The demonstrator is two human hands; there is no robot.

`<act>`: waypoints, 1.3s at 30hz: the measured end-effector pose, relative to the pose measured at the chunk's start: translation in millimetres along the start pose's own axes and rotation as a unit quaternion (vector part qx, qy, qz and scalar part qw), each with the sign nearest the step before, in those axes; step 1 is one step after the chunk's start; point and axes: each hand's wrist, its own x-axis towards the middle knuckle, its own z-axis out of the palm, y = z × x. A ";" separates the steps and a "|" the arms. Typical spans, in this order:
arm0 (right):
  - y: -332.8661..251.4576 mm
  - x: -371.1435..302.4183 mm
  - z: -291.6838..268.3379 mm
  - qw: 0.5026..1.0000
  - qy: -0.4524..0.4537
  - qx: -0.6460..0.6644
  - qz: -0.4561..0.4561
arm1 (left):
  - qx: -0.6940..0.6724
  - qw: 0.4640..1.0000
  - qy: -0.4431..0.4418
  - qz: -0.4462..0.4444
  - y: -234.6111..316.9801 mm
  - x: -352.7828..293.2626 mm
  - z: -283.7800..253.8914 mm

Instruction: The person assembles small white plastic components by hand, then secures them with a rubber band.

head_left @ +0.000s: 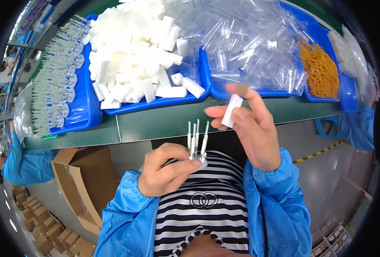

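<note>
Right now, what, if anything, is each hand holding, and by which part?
The left hand holds a cluster of thin, whitish rods by its pale base; the right hand holds a white, foam-like rectangular block by its lower sides.

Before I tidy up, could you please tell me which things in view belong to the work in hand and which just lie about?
Belonging: stemmed parts in left hand; white piece in right hand; probably heaped white pieces, lined-up stemmed parts, clear plastic pieces, yellow bands.

Apparently lying about: open cardboard box; stacked cartons.
</note>
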 end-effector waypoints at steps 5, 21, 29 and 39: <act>17.6 7.4 -2.5 0.999 -0.018 0.035 -0.032 | -0.122 0.990 -0.036 -0.067 5.9 -6.2 0.7; 31.5 6.5 -27.0 0.974 -0.093 -0.122 -0.167 | -0.151 0.982 -0.037 -0.105 -0.3 4.5 -0.4; 19.9 9.9 -18.6 0.925 -0.045 -0.321 -0.198 | 0.017 0.999 -0.005 -0.049 -9.0 9.7 4.4; 14.6 11.8 -2.2 0.944 -0.069 -0.294 -0.130 | 0.105 0.994 0.011 0.029 -25.0 4.7 3.0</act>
